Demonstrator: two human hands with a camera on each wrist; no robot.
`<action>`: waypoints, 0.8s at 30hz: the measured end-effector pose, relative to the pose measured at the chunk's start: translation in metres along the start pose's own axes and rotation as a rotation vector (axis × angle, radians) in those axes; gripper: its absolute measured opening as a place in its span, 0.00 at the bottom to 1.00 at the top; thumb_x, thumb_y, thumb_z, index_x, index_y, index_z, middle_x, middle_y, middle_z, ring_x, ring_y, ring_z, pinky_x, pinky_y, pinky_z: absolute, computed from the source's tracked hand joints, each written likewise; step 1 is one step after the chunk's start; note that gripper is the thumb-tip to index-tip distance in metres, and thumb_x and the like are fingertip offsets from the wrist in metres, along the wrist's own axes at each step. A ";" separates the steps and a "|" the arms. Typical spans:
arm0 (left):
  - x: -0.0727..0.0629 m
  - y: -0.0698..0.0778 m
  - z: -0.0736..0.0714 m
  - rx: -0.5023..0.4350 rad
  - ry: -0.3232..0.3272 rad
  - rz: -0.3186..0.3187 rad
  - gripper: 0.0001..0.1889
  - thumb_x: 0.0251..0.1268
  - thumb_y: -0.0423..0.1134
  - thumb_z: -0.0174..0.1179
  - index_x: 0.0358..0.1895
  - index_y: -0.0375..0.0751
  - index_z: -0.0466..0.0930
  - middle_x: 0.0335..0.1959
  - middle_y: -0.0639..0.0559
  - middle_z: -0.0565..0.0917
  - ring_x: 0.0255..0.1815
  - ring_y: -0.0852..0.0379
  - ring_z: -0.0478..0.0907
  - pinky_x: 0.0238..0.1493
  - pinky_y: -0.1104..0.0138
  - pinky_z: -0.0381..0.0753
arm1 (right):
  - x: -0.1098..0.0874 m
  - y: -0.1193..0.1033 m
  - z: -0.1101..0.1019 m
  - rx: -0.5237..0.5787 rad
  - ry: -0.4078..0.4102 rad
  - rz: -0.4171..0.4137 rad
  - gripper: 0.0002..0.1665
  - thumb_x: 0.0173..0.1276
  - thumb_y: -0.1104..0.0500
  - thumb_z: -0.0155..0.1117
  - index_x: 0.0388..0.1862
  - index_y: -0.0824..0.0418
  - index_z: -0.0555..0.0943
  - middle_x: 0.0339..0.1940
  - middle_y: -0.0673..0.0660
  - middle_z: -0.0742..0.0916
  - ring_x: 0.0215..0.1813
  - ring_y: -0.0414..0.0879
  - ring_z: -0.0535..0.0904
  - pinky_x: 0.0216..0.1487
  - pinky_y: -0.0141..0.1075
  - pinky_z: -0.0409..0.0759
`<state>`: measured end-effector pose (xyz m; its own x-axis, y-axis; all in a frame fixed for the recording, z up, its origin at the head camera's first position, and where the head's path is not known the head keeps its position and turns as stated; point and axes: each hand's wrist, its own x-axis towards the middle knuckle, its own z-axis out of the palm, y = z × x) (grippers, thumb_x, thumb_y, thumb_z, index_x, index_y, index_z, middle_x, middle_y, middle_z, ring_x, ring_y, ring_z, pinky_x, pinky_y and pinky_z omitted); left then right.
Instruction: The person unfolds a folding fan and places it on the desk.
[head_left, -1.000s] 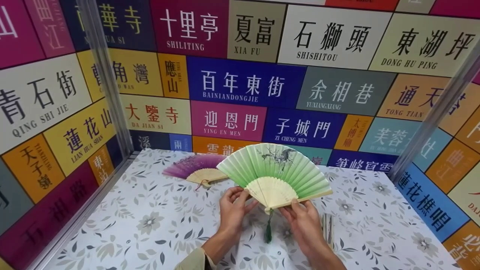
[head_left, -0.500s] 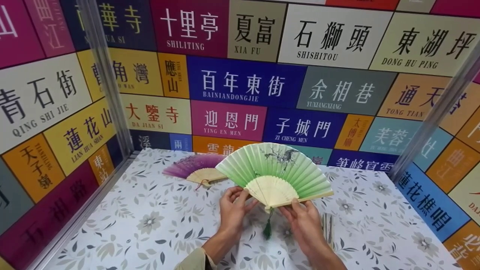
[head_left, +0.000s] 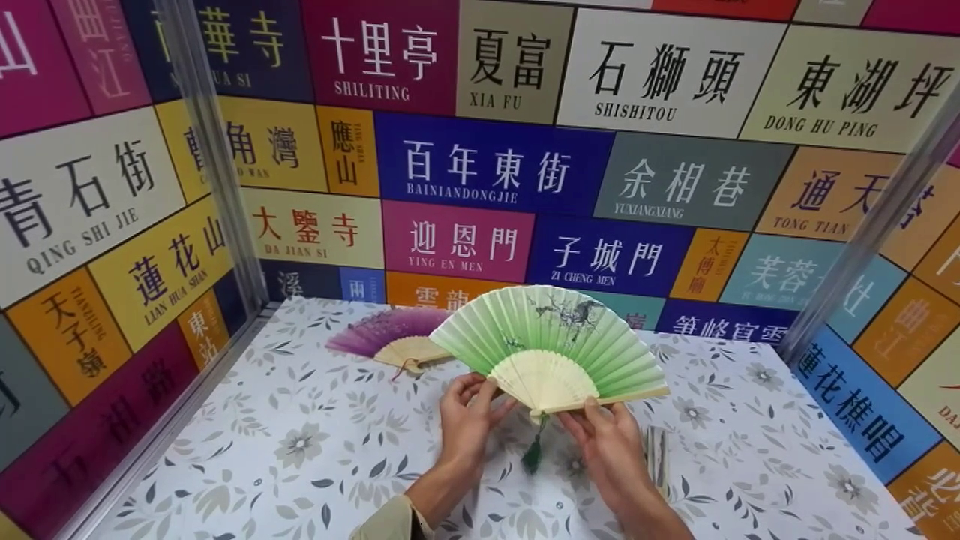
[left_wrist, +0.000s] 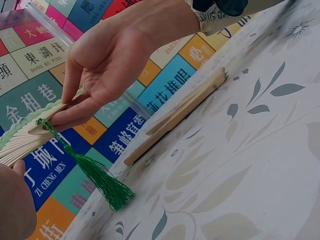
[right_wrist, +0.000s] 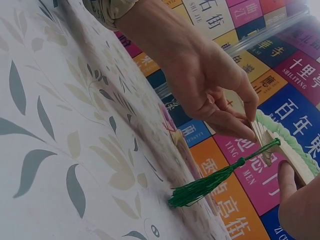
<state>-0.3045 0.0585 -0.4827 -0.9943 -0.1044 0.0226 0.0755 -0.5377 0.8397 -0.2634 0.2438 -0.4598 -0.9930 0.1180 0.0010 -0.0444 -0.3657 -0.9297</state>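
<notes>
A spread green folding fan (head_left: 570, 330) with a dark blossom print and pale wooden ribs is held upright above the table. My left hand (head_left: 466, 420) pinches its left edge near the ribs, between thumb and fingers. On the other side, my right hand (head_left: 606, 439) pinches the right guard stick, thumb on top. From the pivot hangs a dark green tassel (head_left: 532, 456), also seen in the left wrist view as a green tassel (left_wrist: 105, 182). Behind the green fan lies an open purple fan (head_left: 390, 337), its right part hidden by the green one.
A closed wooden fan (left_wrist: 175, 120) lies on the table to the right, partly covered by the right forearm in the head view. The floral tablecloth (head_left: 300, 480) spreads below. Walls with coloured Chinese sign panels (head_left: 487, 165) enclose the back and sides.
The tassel has swung slightly left and the green fan has turned a little in the hands. Both hands keep nearly the same place and grip.
</notes>
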 end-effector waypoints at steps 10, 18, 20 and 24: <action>0.002 -0.002 0.000 -0.007 0.003 0.005 0.15 0.80 0.36 0.61 0.58 0.28 0.73 0.52 0.39 0.81 0.55 0.47 0.86 0.56 0.59 0.94 | 0.001 0.001 0.001 0.031 0.014 -0.002 0.29 0.92 0.61 0.43 0.82 0.73 0.53 0.77 0.76 0.74 0.67 0.49 0.86 0.74 0.40 0.84; 0.004 -0.004 0.001 -0.028 0.032 0.006 0.14 0.79 0.34 0.61 0.57 0.27 0.73 0.52 0.38 0.81 0.56 0.47 0.85 0.57 0.60 0.94 | 0.000 0.002 0.001 0.046 0.014 -0.015 0.27 0.91 0.61 0.45 0.77 0.74 0.54 0.67 0.71 0.82 0.63 0.48 0.88 0.74 0.40 0.84; 0.003 -0.004 0.001 -0.027 0.037 0.012 0.14 0.78 0.33 0.61 0.57 0.27 0.73 0.51 0.39 0.81 0.55 0.47 0.85 0.56 0.60 0.94 | 0.000 0.002 0.000 0.047 0.012 -0.018 0.27 0.91 0.61 0.44 0.78 0.74 0.54 0.66 0.69 0.82 0.63 0.47 0.87 0.74 0.39 0.84; 0.003 -0.004 0.002 -0.027 0.031 0.018 0.14 0.78 0.33 0.61 0.57 0.26 0.73 0.52 0.38 0.81 0.56 0.47 0.85 0.56 0.60 0.94 | 0.001 0.002 -0.001 0.053 0.028 -0.015 0.26 0.91 0.60 0.45 0.76 0.72 0.54 0.63 0.67 0.83 0.61 0.46 0.88 0.73 0.38 0.85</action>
<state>-0.3076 0.0620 -0.4852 -0.9900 -0.1397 0.0206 0.0958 -0.5579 0.8244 -0.2640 0.2435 -0.4620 -0.9888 0.1489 0.0038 -0.0656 -0.4120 -0.9088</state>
